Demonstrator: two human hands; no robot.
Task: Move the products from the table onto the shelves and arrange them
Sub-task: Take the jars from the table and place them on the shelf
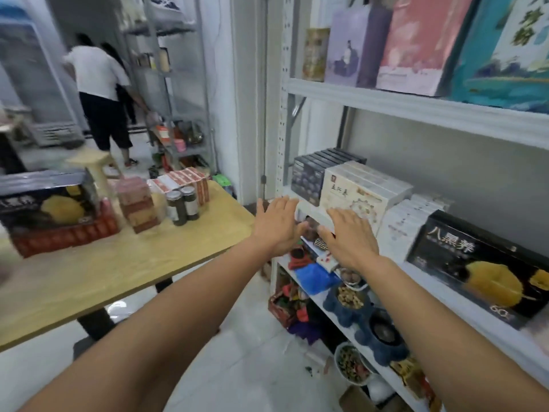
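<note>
Both hands empty, fingers straight, side by side but not touching. Left hand (pixel 277 224) and right hand (pixel 350 236) reach over front edge of middle shelf (pixel 439 288), just before cream boxes (pixel 359 188); contact with shelf unclear. Black box (pixel 481 263) already on shelf. On table (pixel 118 263): second black box (pixel 44 203), two dark jars (pixel 182 206), red-and-white boxes (pixel 184 179).

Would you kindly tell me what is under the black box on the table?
A red carton lies beneath the black box. Only its front side shows, and the rest is covered by the box.
</note>
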